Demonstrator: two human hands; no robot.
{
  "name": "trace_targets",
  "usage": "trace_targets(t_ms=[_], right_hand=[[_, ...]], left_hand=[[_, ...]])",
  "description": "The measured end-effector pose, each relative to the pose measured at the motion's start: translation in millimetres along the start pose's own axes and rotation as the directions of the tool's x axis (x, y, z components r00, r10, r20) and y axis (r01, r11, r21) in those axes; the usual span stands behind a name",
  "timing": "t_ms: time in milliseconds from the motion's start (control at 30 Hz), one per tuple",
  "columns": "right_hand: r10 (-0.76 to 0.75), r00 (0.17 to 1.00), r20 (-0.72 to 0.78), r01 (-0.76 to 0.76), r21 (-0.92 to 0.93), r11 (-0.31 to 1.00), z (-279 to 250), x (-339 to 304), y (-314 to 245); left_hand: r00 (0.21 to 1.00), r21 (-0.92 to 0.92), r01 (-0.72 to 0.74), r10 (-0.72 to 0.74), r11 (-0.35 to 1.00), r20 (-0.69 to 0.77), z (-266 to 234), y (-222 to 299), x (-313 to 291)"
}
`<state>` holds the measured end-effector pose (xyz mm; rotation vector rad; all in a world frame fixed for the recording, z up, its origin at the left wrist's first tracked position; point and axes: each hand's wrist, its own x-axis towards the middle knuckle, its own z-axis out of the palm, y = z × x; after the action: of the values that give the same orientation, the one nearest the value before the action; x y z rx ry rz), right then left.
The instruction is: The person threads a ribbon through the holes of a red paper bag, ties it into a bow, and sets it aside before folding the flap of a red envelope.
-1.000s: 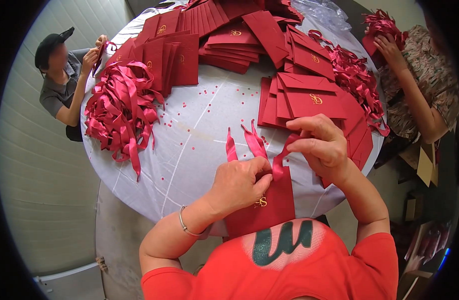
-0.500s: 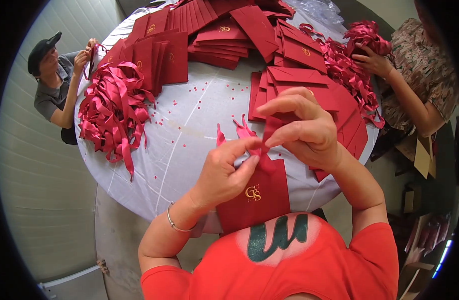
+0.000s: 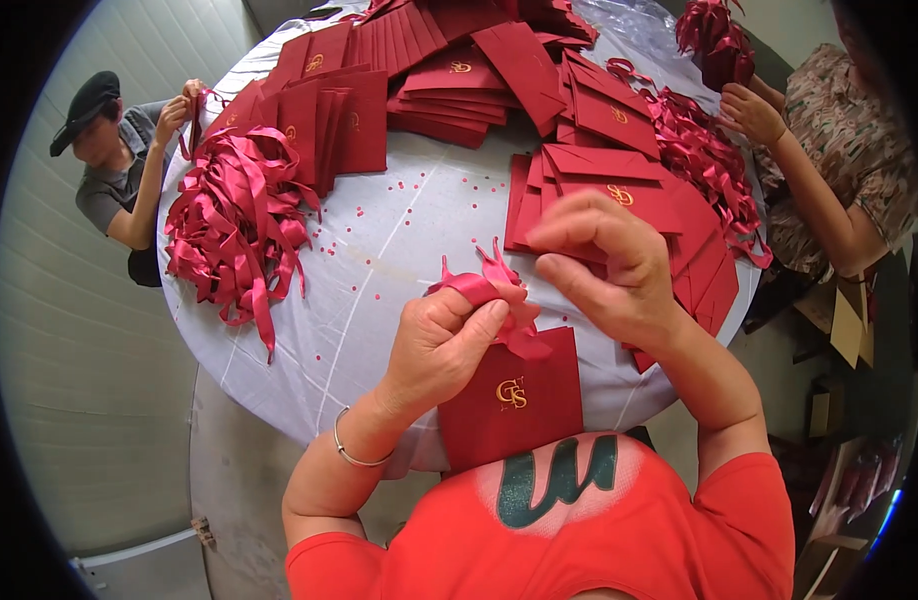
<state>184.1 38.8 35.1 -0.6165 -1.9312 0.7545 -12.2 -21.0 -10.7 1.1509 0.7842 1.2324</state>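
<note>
With my left hand [image 3: 434, 345] I hold a shiny pink-red ribbon [image 3: 474, 288]; the thumb and the index finger are clamped on it, and one part of it bends over the fingers. The ribbon is above the upper edge of a flat red bag [image 3: 509, 420], and narrow ends rise just beyond my hand. Whether it is joined to this bag, I cannot tell. The bag is in front of my chest, at the near edge of the white-covered table [image 3: 404, 165], with its gold emblem toward me. My right hand [image 3: 619, 275] is raised to the right of the ribbon; its thumb and index finger are bent, the tips a little apart. Behind it lies a stack of red bags [image 3: 604, 165]. On the left side of the table there is a heap of ribbons [image 3: 239, 225], and small red dots [image 3: 360, 210] are scattered between. A co-worker in a dark cap [image 3: 99, 95] is beyond this heap.
</note>
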Motion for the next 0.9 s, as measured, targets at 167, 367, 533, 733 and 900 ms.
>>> trace_targets(t_ms=[167, 367, 533, 733, 900], right_hand=[[0.304, 0.919, 0.251, -0.323, 0.035, 0.946, 3, -7, -6], [0.411, 0.84, 0.355, -0.486, 0.156, 0.86, 22, 3, -4], [0.562, 0.753, 0.343, -0.658, 0.385, 0.646, 30, 12, -12], [0.539, 0.8, 0.264, -0.594, 0.477, 0.648, 21, 2, -23], [0.32, 0.911, 0.259, -0.338, 0.027, 0.941, -8, -19, -34]], left_hand=[[0.973, 0.449, -0.23, 0.197, 0.864, 0.119, -4, -4, -1], [0.917, 0.671, -0.398, 0.273, 0.626, 0.29, -10, -17, 1], [0.898, 0.656, -0.43, 0.369, 0.62, 0.24, -2, -14, -1], [0.929, 0.603, -0.366, 0.245, 0.709, 0.277, -6, 12, -1], [0.988, 0.667, -0.148, 0.088, 0.73, 0.124, -32, 30, 0]])
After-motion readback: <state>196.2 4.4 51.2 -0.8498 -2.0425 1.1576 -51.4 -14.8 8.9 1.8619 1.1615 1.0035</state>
